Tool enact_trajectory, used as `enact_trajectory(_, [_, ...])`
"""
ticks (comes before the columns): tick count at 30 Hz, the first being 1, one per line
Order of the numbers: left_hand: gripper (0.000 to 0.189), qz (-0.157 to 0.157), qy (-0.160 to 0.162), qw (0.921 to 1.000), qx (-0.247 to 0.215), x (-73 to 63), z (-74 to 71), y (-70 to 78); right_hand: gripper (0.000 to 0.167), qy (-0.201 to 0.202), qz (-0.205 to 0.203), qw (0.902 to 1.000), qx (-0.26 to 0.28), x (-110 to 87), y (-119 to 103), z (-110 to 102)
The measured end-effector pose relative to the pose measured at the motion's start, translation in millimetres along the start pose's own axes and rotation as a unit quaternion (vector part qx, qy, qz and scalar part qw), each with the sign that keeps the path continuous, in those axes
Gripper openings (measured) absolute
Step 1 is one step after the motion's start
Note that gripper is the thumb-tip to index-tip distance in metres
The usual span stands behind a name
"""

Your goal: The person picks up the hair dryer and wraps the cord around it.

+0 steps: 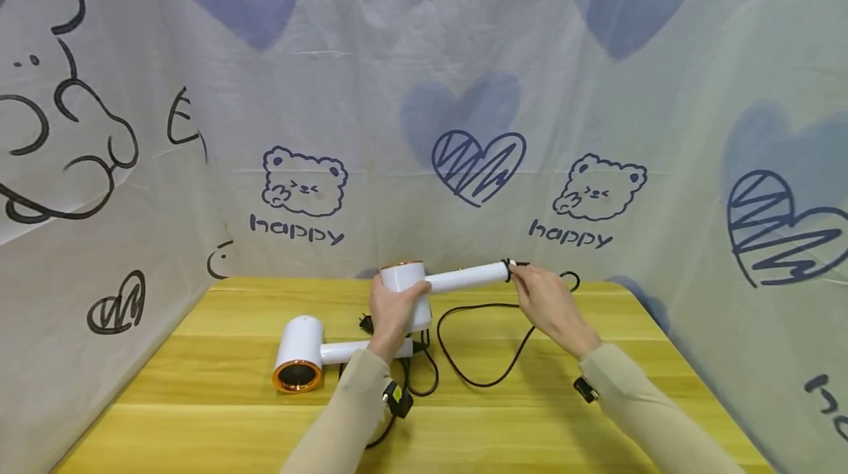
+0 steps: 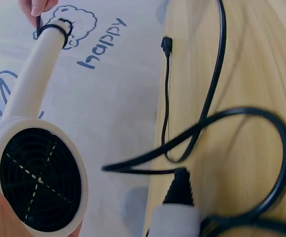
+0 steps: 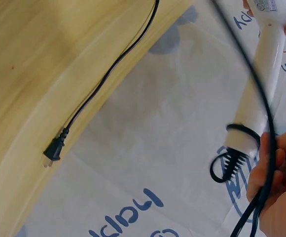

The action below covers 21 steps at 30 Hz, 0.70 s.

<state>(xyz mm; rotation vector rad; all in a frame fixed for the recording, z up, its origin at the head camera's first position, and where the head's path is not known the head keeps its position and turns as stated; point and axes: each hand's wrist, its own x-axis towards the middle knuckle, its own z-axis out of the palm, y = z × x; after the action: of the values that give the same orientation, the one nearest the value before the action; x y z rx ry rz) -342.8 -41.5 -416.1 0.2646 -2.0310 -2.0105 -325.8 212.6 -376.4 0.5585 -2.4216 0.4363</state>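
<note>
A white hair dryer (image 1: 467, 277) with an orange-gold rim is held above the back of the table. My left hand (image 1: 391, 308) grips its head, thumb toward the handle. In the left wrist view, its round dark rear grille (image 2: 40, 180) shows. At the handle's far end, my right hand (image 1: 550, 305) pinches the black cord (image 3: 267, 173). One turn of cord circles the handle end, and a small loop hangs by the ribbed cord sleeve (image 3: 234, 162). A second white hair dryer (image 1: 301, 341) lies on the table below my left hand, its orange-rimmed outlet facing me.
Black cord (image 1: 486, 384) curves over the wooden table (image 1: 232, 430), with more loops beside the lying dryer's handle. A black plug (image 1: 366, 323) lies left of the left hand; another plug (image 3: 54, 148) rests near the table edge. A printed cloth (image 1: 371, 106) hangs behind and along both sides.
</note>
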Motion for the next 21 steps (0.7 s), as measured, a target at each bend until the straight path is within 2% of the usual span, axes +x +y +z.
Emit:
enact_trajectory(5, [0.082,-0.026,0.008,0.999,-0.034,-0.6,3.4,-0.7,0.031,0.026,0.01,0.9994,0.019,-1.2,0,-1])
enact_trajectory(10, [0.081,-0.033,0.005,0.9969,-0.071,-1.8,5.5,1.3,0.021,0.034,0.04,0.9982,0.028,-0.5,4,-2])
enact_trajectory(15, [0.077,-0.051,0.003,0.9905,-0.128,-1.3,6.7,3.4,0.029,-0.033,0.046,0.9982,0.021,-3.5,7,-3])
enact_trajectory(19, [0.076,-0.066,0.001,0.9874,-0.144,0.2,4.0,2.4,0.028,-0.096,0.061,0.9912,0.068,-5.6,11,-3])
enact_trajectory(21, [0.077,-0.07,-0.001,0.9873,-0.142,0.7,2.6,1.7,0.024,-0.122,0.083,0.983,0.109,-4.3,14,-4])
